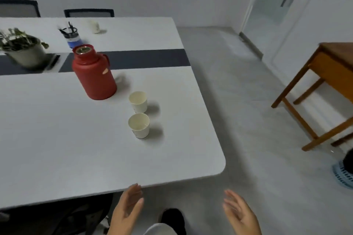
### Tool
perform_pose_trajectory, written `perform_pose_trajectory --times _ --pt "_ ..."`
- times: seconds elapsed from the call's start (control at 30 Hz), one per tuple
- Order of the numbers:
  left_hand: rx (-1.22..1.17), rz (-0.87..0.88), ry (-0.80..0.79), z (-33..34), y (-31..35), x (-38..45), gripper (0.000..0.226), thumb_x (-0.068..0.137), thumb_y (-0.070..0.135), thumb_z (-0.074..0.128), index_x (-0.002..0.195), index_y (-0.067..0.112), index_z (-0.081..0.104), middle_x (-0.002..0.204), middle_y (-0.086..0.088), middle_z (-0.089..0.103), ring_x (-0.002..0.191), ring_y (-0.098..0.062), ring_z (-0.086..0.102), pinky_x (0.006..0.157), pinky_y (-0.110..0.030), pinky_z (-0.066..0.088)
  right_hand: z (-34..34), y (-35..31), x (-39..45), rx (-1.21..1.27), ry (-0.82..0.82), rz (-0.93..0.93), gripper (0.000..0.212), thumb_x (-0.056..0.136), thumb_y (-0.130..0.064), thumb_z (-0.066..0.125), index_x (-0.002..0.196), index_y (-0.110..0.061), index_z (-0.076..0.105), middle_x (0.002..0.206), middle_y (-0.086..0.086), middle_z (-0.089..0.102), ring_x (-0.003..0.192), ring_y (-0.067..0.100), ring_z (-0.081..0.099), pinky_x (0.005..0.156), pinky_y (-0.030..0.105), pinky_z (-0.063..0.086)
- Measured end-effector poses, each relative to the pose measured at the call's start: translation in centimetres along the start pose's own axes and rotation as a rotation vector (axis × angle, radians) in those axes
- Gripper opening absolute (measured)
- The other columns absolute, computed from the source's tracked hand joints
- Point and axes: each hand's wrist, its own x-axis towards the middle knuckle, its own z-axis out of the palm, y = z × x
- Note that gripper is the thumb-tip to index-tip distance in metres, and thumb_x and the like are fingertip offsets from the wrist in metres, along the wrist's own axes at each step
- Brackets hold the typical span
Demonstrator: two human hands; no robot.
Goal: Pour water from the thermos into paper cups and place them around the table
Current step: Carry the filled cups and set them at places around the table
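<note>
Left hand [131,203] and right hand [237,211]: open, empty, below table edge. Red plastic thermos [93,73], uncapped, beside two white paper cups [138,113]. Risk: tipping lightweight cups; spillage.

Left hand [129,205] raised at bottom of view, fingers straight and relaxed, palm facing right, holding nothing. Right hand [238,213] level with it, well apart, fingers loosely spread, palm facing left, holding nothing.
</note>
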Motion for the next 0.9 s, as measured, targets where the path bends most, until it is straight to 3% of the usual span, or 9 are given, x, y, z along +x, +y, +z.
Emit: perform_pose_trajectory --times 0.13,0.2,0.3,0.4,0.47,0.53,0.6,0.77,0.9 --pt "-0.022 0.009 0.156 0.0 1.3 4.7 0.044 0.081 -0.010 0.058 0.099 0.030 0.054 0.108 0.003 0.062 0.100 -0.012 0.059 0.073 -0.003 0.047 3.5 -3.1 7.0 -0.052 -0.134 -0.060 0.036 0.073 0.019 0.058 0.096 -0.008 0.058 0.079 -0.033 0.067 0.073 -0.013 0.062 0.066 0.001 0.045" --pt "0.008 0.030 0.230 0.2 2.4 7.7 0.045 0.079 -0.006 0.063 0.100 0.032 0.051 0.108 0.006 0.061 0.099 -0.009 0.059 0.073 -0.001 0.045 5.8 -5.4 11.1 -0.087 -0.203 -0.124 0.037 0.075 0.016 0.058 0.096 -0.013 0.057 0.086 -0.021 0.071 0.077 -0.014 0.061 0.068 0.001 0.045" --pt "0.027 -0.006 0.286 1.1 3.6 11.2 0.049 0.076 0.002 0.070 0.111 0.028 0.046 0.113 0.005 0.056 0.103 -0.007 0.055 0.079 -0.005 0.042 9.6 -8.4 16.1 -0.107 -0.317 -0.190 0.036 0.080 0.009 0.057 0.094 -0.025 0.055 0.099 -0.004 0.062 0.084 -0.007 0.062 0.069 -0.001 0.043" --pt "0.063 -0.076 0.295 1.6 4.1 14.0 0.071 0.074 0.012 0.075 0.133 0.012 0.035 0.125 0.005 0.042 0.116 -0.011 0.045 0.097 -0.021 0.037 13.6 -10.6 19.9 -0.125 -0.421 -0.196 0.029 0.083 0.006 0.054 0.097 -0.020 0.053 0.101 0.001 0.060 0.092 0.013 0.058 0.069 0.000 0.044" --pt "0.078 -0.137 0.277 1.9 3.9 15.6 0.083 0.072 0.017 0.076 0.138 0.009 0.027 0.132 0.005 0.036 0.125 -0.013 0.038 0.104 -0.023 0.031 16.2 -11.5 22.0 -0.124 -0.488 -0.190 0.029 0.084 0.006 0.054 0.102 -0.016 0.052 0.105 0.003 0.058 0.094 0.016 0.056 0.075 0.009 0.045" --pt "0.083 -0.128 0.274 2.3 3.6 16.6 0.081 0.069 0.022 0.079 0.135 0.016 0.031 0.134 0.009 0.038 0.125 -0.010 0.038 0.100 -0.013 0.030 18.8 -12.2 23.9 -0.142 -0.551 -0.195 0.032 0.083 0.005 0.056 0.106 -0.016 0.050 0.108 0.001 0.057 0.098 0.015 0.054 0.085 0.023 0.042" --pt "0.029 -0.108 0.299 2.8 3.6 17.5 0.073 0.060 0.029 0.078 0.121 0.032 0.036 0.126 0.016 0.045 0.118 -0.004 0.044 0.088 -0.002 0.031 21.2 -12.6 25.5 -0.187 -0.611 -0.208 0.037 0.082 0.003 0.058 0.113 -0.015 0.049 0.111 0.000 0.054 0.103 0.014 0.052 0.090 0.027 0.038" --pt "-0.089 -0.133 0.425 3.4 3.9 19.4 0.061 0.048 0.039 0.076 0.099 0.042 0.043 0.105 0.029 0.053 0.100 0.018 0.049 0.076 0.000 0.038 26.1 -13.4 27.9 -0.260 -0.711 -0.252 0.064 0.072 0.004 0.068 0.127 -0.014 0.041 0.116 -0.006 0.049 0.106 0.011 0.047 0.089 0.026 0.037" --pt "-0.034 -0.142 0.411 3.7 2.8 20.4 0.068 0.058 0.025 0.081 0.106 0.048 0.039 0.114 0.031 0.048 0.105 0.020 0.045 0.080 0.002 0.034 28.7 -13.1 29.5 -0.285 -0.670 -0.309 0.075 0.061 0.002 0.078 0.125 -0.010 0.040 0.116 -0.003 0.051 0.106 0.015 0.048 0.090 0.029 0.036"
